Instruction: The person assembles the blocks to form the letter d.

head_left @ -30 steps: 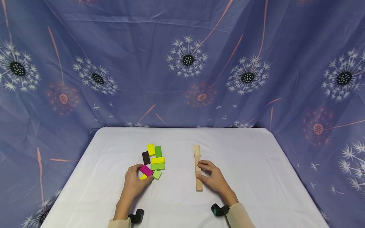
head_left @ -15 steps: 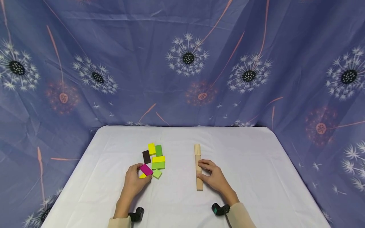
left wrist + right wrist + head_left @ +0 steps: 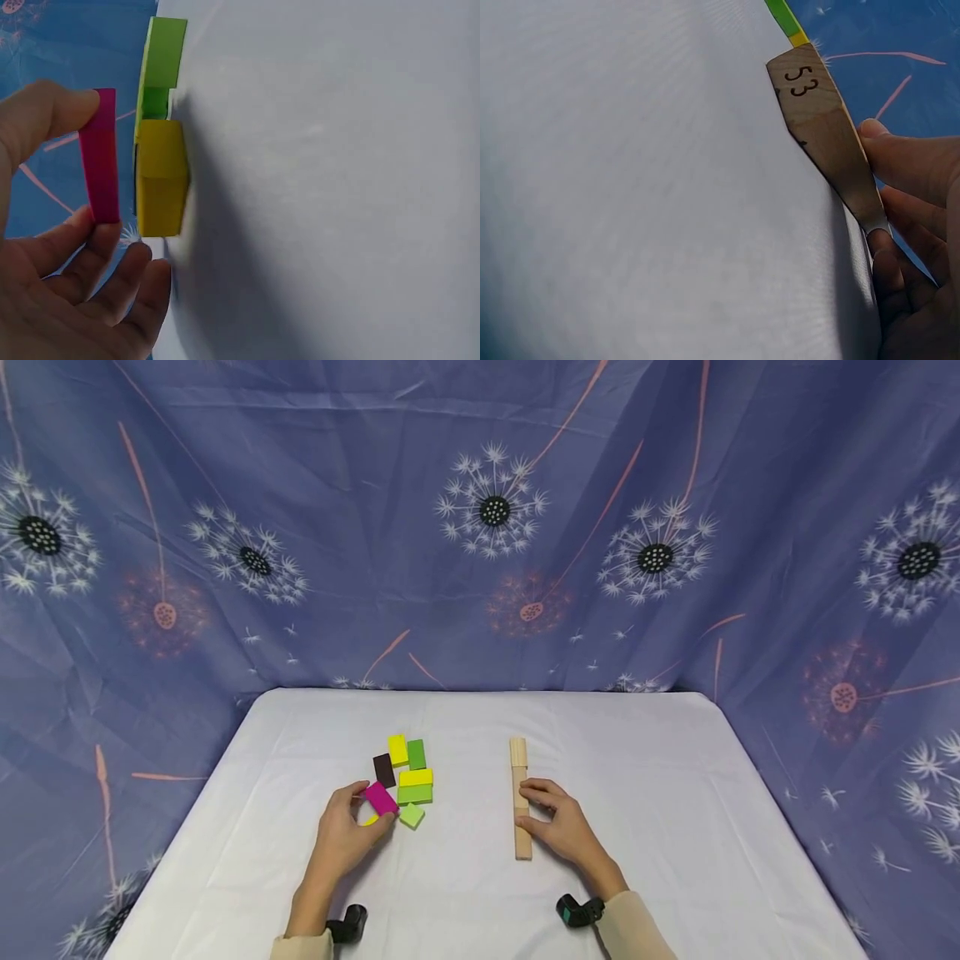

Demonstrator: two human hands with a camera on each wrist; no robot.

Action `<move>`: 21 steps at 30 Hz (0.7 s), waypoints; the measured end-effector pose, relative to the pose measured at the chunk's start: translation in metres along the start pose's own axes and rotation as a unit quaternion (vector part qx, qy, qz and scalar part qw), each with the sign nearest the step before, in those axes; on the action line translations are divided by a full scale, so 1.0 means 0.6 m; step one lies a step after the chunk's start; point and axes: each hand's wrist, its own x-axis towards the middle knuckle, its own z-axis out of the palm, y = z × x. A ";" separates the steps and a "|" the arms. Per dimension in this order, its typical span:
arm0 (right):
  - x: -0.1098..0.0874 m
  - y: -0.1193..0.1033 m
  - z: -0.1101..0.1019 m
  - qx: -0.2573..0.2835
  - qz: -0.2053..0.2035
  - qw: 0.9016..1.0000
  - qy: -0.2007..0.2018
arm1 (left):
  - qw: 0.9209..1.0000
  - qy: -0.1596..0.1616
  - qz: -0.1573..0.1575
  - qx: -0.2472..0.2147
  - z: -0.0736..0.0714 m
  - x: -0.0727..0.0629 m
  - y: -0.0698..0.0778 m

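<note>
The left hand [image 3: 341,837] pinches the magenta block [image 3: 381,797] near the loosely clustered coloured blocks [image 3: 415,794] on the table [image 3: 637,760], a side that looks unfinished; the right hand [image 3: 562,827] grips the row of wooden blocks [image 3: 522,843] (nearly straight), which seems largely done.

A person extends both arms forward, the left wrist [image 3: 311,893] and right wrist [image 3: 604,872] angled inward. The left hand [image 3: 341,837] pinches, its left thumb [image 3: 56,109] opposite the fingertips [image 3: 79,218], the remaining fingers loosely bent. The right hand [image 3: 564,828], well apart, also grips, its right thumb [image 3: 915,163] set opposite bent fingers [image 3: 917,216], knuckles arched.
</note>
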 end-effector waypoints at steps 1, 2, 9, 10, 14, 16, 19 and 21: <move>0.001 -0.001 0.000 -0.001 -0.001 1.000 0.000 | 1.000 0.001 0.004 -0.001 -0.001 0.003 0.002; 0.001 -0.001 -0.001 -0.002 -0.002 1.000 0.000 | 1.000 0.002 0.009 -0.002 -0.002 0.006 0.005; 0.005 -0.004 -0.002 -0.002 0.010 1.000 -0.003 | 0.997 0.006 0.070 -0.016 -0.011 0.034 0.041; 0.005 -0.004 -0.002 -0.003 0.010 1.000 -0.003 | 0.997 0.004 0.081 -0.018 -0.011 0.038 0.048; 0.004 -0.006 -0.002 -0.002 0.013 1.000 -0.002 | 0.992 -0.012 0.124 -0.019 -0.009 0.055 0.072; 0.002 -0.006 -0.002 0.000 0.016 1.000 -0.005 | 0.989 -0.022 0.146 -0.013 -0.006 0.064 0.083; 0.000 -0.006 0.000 -0.001 0.021 1.000 -0.011 | 0.984 -0.033 0.176 -0.004 0.000 0.077 0.098; -0.001 -0.006 0.001 -0.004 0.020 1.000 -0.013 | 0.982 -0.039 0.186 -0.002 0.005 0.084 0.108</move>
